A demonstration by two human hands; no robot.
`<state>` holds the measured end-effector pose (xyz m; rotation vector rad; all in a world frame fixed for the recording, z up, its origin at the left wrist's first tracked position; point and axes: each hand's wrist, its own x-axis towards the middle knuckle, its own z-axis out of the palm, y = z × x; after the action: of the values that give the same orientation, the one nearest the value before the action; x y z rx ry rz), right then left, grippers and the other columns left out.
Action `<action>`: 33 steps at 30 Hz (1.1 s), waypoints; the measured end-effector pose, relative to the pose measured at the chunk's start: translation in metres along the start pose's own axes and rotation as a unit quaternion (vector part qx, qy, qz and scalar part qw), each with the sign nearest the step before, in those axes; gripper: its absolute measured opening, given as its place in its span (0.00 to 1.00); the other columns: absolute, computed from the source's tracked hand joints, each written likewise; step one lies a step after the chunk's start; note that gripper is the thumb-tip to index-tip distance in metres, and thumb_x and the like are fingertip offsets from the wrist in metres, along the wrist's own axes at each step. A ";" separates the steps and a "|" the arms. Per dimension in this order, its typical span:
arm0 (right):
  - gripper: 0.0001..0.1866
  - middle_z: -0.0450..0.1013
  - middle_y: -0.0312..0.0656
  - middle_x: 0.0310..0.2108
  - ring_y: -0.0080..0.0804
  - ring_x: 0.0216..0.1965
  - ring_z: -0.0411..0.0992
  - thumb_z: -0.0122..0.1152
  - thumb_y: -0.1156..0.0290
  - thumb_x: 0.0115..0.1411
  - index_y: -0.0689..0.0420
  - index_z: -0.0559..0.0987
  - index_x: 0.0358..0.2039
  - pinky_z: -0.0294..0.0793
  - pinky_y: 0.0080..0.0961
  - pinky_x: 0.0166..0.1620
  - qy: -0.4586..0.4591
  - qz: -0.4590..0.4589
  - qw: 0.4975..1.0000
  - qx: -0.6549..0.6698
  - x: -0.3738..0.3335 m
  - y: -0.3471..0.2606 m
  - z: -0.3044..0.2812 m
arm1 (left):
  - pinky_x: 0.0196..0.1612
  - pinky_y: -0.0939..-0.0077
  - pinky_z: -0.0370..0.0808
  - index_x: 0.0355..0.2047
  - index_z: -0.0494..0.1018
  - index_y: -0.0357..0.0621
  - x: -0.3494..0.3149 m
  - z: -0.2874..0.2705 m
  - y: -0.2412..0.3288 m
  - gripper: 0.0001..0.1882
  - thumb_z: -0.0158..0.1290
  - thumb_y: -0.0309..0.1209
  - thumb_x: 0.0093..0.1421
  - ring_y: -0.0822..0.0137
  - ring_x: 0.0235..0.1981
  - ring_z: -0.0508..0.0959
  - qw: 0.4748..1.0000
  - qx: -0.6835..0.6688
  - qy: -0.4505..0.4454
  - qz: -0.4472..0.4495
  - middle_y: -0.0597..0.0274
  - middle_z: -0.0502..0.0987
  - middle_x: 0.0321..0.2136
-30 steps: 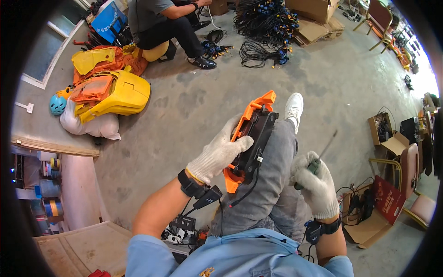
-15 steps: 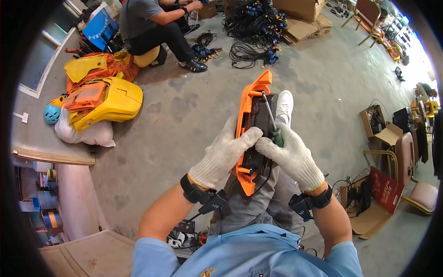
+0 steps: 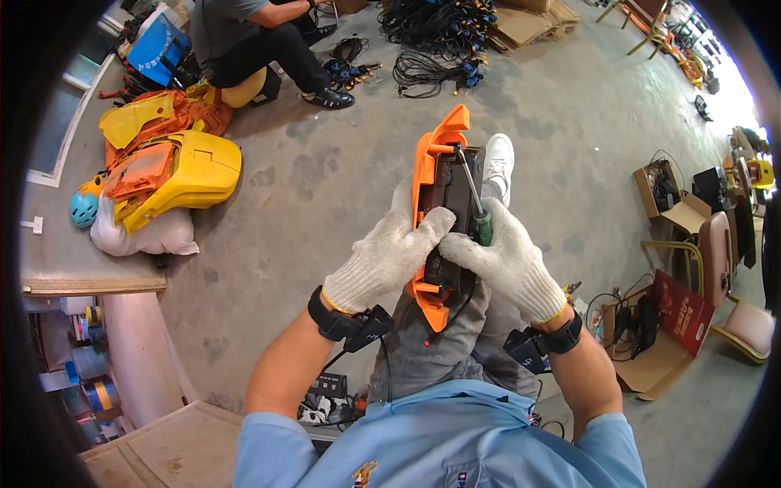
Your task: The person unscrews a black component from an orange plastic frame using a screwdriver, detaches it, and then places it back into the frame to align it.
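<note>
An orange plastic frame with a black housing (image 3: 445, 180) lies lengthwise over my lap, a dark cable hanging from its near end. My left hand (image 3: 389, 250), in a white knitted glove, is closed around its left side, thumb on top. In my gloved right hand (image 3: 511, 259) is a screwdriver (image 3: 484, 228) with a green handle. Its metal shaft slants up and left to the housing's far end, by the orange edge. The right thumb rests on the housing close to my left thumb. Whether the tip sits in a screw is too small to tell.
Yellow and orange plastic shells (image 3: 191, 171) lie at the left beside a blue helmet (image 3: 83, 209). A seated person (image 3: 260, 57) works beyond them. A heap of black cables (image 3: 431, 41) lies ahead. Chairs, an open carton (image 3: 659, 191) and a red panel (image 3: 682, 313) are at the right.
The surroundings have shifted up and left in the picture, and the part sits slightly higher. Both hands keep their holds, with the screwdriver at the same end of the housing.
</note>
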<state>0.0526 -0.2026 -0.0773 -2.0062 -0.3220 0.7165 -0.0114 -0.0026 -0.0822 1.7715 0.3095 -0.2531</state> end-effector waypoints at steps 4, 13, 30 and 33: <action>0.35 0.81 0.49 0.43 0.37 0.45 0.82 0.76 0.46 0.59 0.64 0.75 0.52 0.80 0.38 0.51 -0.001 -0.006 1.000 -0.001 -0.002 -0.003 -0.003 | 0.65 0.58 0.75 0.75 0.53 0.35 0.003 -0.002 -0.004 0.42 0.54 0.52 0.76 0.50 0.62 0.79 0.999 -0.011 -0.020 0.043 0.40 0.77 0.60; 0.37 0.82 0.52 0.39 0.40 0.43 0.84 0.73 0.41 0.62 0.65 0.75 0.52 0.81 0.38 0.50 0.003 0.002 1.000 0.014 0.001 -0.001 0.002 | 0.61 0.70 0.78 0.75 0.57 0.40 0.006 0.022 -0.006 0.33 0.53 0.42 0.79 0.69 0.58 0.77 0.970 -0.241 0.035 0.008 0.58 0.73 0.61; 0.25 0.80 0.56 0.34 0.58 0.38 0.82 0.69 0.49 0.67 0.63 0.78 0.42 0.78 0.47 0.42 0.017 -0.009 0.993 -0.119 -0.024 -0.014 -0.019 | 0.63 0.70 0.75 0.74 0.59 0.37 0.001 0.010 0.003 0.37 0.60 0.43 0.75 0.68 0.59 0.76 0.986 -0.165 0.005 -0.009 0.57 0.73 0.61; 0.14 0.80 0.49 0.36 0.51 0.37 0.82 0.74 0.67 0.61 0.59 0.82 0.43 0.80 0.40 0.41 0.068 -0.129 0.988 -0.055 -0.046 0.005 -0.009 | 0.62 0.70 0.76 0.74 0.59 0.37 0.004 0.014 0.003 0.39 0.60 0.45 0.74 0.67 0.58 0.76 0.985 -0.170 0.002 -0.018 0.56 0.73 0.61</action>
<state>0.0210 -0.2341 -0.0620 -2.0572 -0.5389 0.4044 -0.0069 -0.0167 -0.0842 1.4306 0.3655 -0.2079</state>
